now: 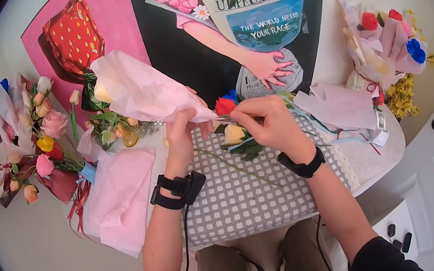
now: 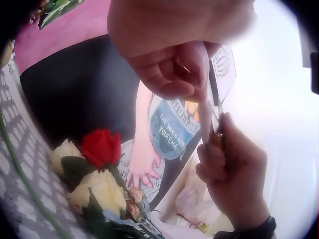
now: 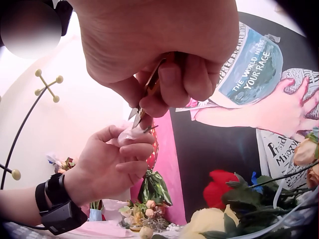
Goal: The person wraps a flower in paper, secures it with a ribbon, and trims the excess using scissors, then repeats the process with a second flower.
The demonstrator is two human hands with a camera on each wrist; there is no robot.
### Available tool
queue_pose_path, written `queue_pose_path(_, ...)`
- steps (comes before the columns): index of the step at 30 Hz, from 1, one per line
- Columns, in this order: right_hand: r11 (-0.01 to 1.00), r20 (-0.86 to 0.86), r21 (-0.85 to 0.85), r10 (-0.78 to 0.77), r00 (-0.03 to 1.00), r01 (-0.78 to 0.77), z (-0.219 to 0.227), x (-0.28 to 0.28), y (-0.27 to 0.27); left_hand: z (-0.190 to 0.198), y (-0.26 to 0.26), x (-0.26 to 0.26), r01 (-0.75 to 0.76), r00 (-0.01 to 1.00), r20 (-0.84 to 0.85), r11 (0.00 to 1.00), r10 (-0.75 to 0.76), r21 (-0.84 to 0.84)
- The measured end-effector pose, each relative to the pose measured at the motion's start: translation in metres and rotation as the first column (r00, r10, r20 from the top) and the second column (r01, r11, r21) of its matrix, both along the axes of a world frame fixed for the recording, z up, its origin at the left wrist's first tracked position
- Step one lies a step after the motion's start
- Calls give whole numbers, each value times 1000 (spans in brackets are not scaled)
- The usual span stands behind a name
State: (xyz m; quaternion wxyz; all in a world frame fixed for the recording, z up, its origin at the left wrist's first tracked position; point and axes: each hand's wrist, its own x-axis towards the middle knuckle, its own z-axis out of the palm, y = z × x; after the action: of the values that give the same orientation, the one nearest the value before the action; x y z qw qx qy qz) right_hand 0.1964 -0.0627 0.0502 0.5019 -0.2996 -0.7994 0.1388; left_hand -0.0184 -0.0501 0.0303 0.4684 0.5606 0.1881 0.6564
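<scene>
My left hand [image 1: 181, 129] grips the narrow twisted end of a pale pink paper wrap [image 1: 145, 90]. A cream flower [image 1: 102, 92] peeks from the wrap's wide end at the upper left. Small scissors [image 3: 151, 84] with gold-toned handles are held in my right hand [image 1: 271, 120]. Their blades point at the tip of the wrap, close by the left fingers, and a short dark stem end [image 3: 150, 128] sticks out there. Beneath the hands lie a red rose [image 2: 101, 148] and a cream rose [image 1: 233, 134] with green leaves.
A grey checked cloth [image 1: 239, 210] covers the table's middle, with a loose green stem [image 1: 239, 168] across it. Pink paper sheets [image 1: 123, 200] lie left and a folded pink sheet [image 1: 336, 109] right. Bouquets [image 1: 384, 51] stand at both sides; a painting [image 1: 188, 55] stands behind.
</scene>
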Motion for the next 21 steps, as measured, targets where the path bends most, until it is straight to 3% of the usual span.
queue_pose_path(21, 991, -13, 121, -63, 998, 65, -2, -3, 1, 2, -2, 2, -65, 998, -5, 998, 65, -7)
